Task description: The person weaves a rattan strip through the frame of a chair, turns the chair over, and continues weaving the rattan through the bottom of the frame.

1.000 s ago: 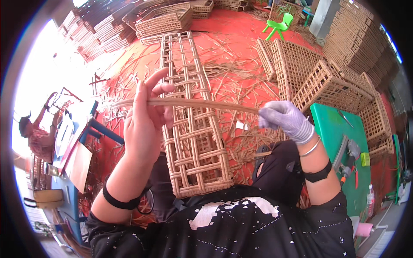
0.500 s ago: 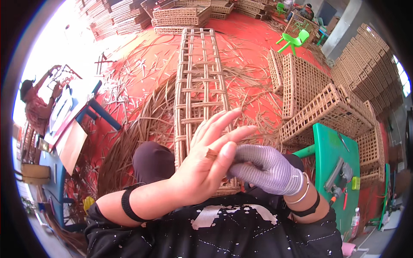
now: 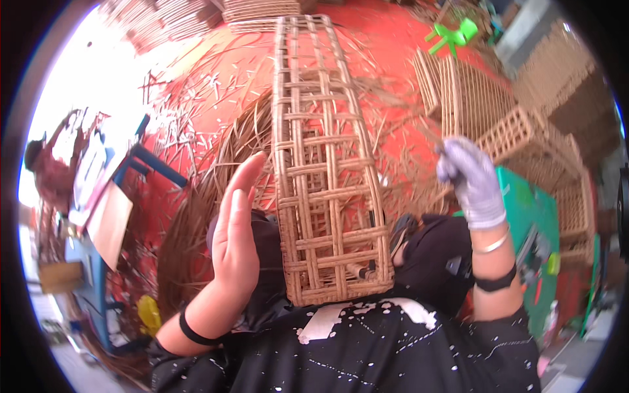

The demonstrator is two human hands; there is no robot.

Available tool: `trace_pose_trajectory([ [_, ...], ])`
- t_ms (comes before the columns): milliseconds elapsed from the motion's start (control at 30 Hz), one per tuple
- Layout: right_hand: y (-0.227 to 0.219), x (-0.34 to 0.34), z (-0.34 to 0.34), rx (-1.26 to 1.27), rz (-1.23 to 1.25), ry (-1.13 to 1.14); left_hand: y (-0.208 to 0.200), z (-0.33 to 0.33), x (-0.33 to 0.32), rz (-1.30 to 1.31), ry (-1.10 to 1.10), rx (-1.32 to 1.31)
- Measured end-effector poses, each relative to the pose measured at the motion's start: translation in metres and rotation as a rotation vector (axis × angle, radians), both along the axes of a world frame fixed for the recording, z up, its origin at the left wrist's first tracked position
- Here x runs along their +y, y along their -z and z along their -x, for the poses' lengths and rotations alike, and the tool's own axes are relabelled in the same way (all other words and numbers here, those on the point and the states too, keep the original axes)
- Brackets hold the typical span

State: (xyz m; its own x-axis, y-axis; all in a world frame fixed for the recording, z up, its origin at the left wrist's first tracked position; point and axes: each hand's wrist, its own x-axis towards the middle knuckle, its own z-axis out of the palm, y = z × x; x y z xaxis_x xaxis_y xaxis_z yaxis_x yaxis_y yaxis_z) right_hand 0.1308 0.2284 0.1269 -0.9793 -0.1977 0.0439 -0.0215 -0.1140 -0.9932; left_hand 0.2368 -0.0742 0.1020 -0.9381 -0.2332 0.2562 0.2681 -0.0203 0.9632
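Note:
A long, narrow woven basket frame [image 3: 325,196] of brown cane, with wide square openings, stretches away from my lap. To its left my left hand [image 3: 237,242] is bare and open, its fingers straight and together, and I see nothing in it. My right hand [image 3: 473,187], in a pale purple-grey knit glove, is raised to the right of the frame. Its fingers are bent closed around a short brown strip [image 3: 429,131] whose end sticks out, blurred by motion. My dark trouser legs flank the frame's near end.
Brown cane strips [image 3: 226,170] lie in a heap over the red floor [image 3: 196,98]. A green table [image 3: 524,196] with tools stands at my right, beside woven baskets [image 3: 478,98]. Farther off is a green chair [image 3: 452,36]. At left a person [image 3: 56,164] works near a blue table [image 3: 88,288].
My hands, which were together over the frame's near end, have moved apart. The left went left, the right went right and farther away. The basket frame shows more fully.

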Motion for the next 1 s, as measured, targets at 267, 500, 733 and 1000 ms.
trace_pose_trajectory([
  [267,0.063,-0.026,0.043,-0.109,-0.008,-0.074,0.022,0.032,-0.021,-0.323,0.182,-0.255],
  [500,0.093,-0.054,0.051,-0.222,-0.044,-0.26,0.021,0.059,-0.006,-0.163,0.155,-0.281],
  [733,0.089,-0.1,0.061,-0.072,-0.116,-0.395,0.031,0.061,-0.012,-0.115,0.104,-0.218],
  [1000,0.101,-0.136,0.063,-0.414,0.508,-0.636,0.038,0.065,-0.015,-0.164,0.163,-0.147],
])
